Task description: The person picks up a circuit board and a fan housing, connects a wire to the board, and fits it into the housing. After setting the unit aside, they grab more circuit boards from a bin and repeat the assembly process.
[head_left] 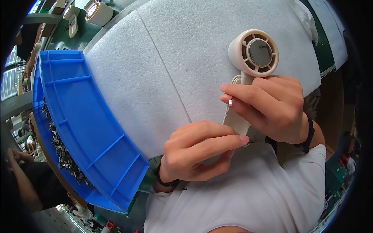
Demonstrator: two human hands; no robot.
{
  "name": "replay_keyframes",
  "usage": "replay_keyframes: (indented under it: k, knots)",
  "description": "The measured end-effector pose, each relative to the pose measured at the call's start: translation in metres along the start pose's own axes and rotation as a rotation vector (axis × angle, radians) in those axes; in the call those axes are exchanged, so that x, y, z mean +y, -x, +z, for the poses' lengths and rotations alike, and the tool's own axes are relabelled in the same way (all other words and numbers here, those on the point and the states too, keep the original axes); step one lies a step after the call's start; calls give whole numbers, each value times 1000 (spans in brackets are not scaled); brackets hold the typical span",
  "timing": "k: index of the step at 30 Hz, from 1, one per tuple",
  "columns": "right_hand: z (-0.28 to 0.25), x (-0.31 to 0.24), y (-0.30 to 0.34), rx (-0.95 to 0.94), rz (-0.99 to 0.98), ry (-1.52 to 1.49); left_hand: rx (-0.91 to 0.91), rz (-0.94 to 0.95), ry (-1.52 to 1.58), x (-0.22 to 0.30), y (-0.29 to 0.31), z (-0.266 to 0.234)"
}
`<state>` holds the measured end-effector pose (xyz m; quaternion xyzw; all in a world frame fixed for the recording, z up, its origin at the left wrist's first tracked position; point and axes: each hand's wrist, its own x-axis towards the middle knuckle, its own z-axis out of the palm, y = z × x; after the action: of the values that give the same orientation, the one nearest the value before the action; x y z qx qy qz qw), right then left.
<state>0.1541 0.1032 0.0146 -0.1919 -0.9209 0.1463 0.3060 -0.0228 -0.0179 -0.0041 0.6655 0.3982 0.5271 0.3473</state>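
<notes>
A cream handheld fan (pixel 236 54) with a round slotted head and a dark, shiny centre disc lies in front of me. Its open handle (pixel 237 121) runs down toward my body. My right hand (pixel 274 105) is closed beside the handle, thumb and forefinger pinching a small white connector (pixel 230 103) with a bit of red wire. At the handle's lower end, my left hand (pixel 200 149) is closed in a pinch. A tiny bit of something shows by its fingertip, too small to name, and the curled fingers hide the rest.
White foam sheeting (pixel 194 50) covers the table. A blue plastic bin (pixel 93 116) stands on its left, with many small circuit boards (pixel 62 151) beyond its divider. More fan parts (pixel 99 14) sit at the far left. Another person's arm (pixel 23 182) shows at the left edge.
</notes>
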Motion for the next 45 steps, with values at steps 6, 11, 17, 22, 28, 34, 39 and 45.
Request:
replay_keyframes:
  k: [6, 11, 17, 22, 28, 34, 39, 45]
  knots:
    - [-3, 0, 2, -64, 30, -45, 9, 6, -24, 0, -1, 2]
    - [-4, -4, 3, -56, 71, -52, 31, 12, -24, -1, -1, 3]
    - [9, -2, 10, 42, 25, 88, 28, 12, -31, 0, 0, 3]
    - [17, 3, 13, 120, -3, 103, 45, 20, -26, 0, -1, 4]
    - [12, -1, 9, 125, 23, 122, 58, -4, -23, 2, -1, 1]
    - [7, -4, 9, 59, 49, 113, 76, 4, -29, 0, -1, 3]
    - [10, -4, 7, 92, 72, 32, 356, -98, -66, -4, 5, 10]
    - [14, -5, 7, 114, 121, 13, 572, -288, -55, -2, 2, 17]
